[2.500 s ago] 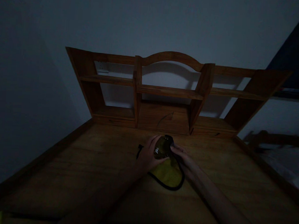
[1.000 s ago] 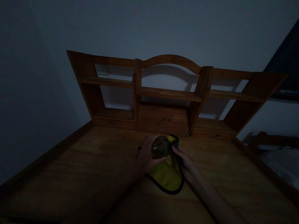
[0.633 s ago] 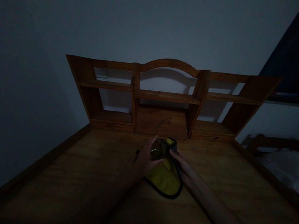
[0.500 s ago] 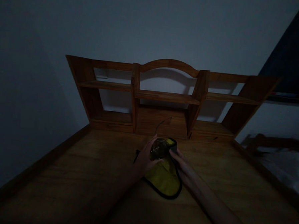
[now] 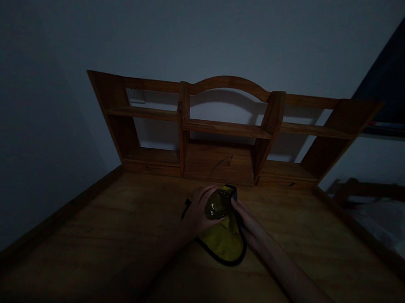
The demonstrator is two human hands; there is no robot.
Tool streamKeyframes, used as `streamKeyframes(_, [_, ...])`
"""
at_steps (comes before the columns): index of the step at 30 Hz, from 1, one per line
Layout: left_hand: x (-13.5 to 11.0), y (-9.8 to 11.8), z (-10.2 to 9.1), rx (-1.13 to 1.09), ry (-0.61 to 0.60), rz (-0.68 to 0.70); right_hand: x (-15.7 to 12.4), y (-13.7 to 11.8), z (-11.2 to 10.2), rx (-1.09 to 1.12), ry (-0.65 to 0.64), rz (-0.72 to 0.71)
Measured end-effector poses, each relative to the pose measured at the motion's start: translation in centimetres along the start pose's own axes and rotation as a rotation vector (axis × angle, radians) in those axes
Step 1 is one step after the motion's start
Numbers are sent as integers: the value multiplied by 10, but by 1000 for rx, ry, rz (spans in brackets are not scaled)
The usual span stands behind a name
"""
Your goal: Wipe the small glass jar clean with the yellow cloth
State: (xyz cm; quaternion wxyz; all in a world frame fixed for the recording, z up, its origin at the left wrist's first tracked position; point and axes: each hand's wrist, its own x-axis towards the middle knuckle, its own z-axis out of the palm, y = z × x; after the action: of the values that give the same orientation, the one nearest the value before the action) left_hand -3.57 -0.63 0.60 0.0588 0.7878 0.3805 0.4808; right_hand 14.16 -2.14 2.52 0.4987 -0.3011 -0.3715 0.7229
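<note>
My left hand [image 5: 201,212] is curled around a clear, shiny, rounded glass-like object [image 5: 217,204], with its thumb along the near side. Under and beside this object lies a yellow cloth piece with black trim [image 5: 226,241], its rounded end toward me. A dark tab of the trim sticks out to the left of my left hand. At the cloth's far right edge, my right hand [image 5: 248,219] is closed on the dark border, thumb on top. The fingers beneath are hidden, and the dim light blurs the details.
Both hands work over a wooden desk [image 5: 117,219] with raised side edges. Behind them stands a wooden shelf unit [image 5: 224,127] against a pale wall. A wall socket [image 5: 136,96] shows through its left side. To the right are a dark wooden rail [image 5: 380,191] and pale bedding [image 5: 388,224].
The clear object has shifted slightly right and toward me, with my left hand moving along. My right hand keeps its hold on the cloth's edge. The view has tilted down a little.
</note>
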Motion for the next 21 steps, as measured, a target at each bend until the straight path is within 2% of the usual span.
streamKeyframes(6, [0, 4, -1, 9, 36, 5, 2, -1, -3, -16, -16, 15])
streamKeyframes(14, [-2, -2, 3, 46, 69, -51, -3, -5, 7, -31, 61, -14])
streamKeyframes(21, [-2, 2, 0, 78, 81, -36, -1, -5, 0, -35, 36, -18])
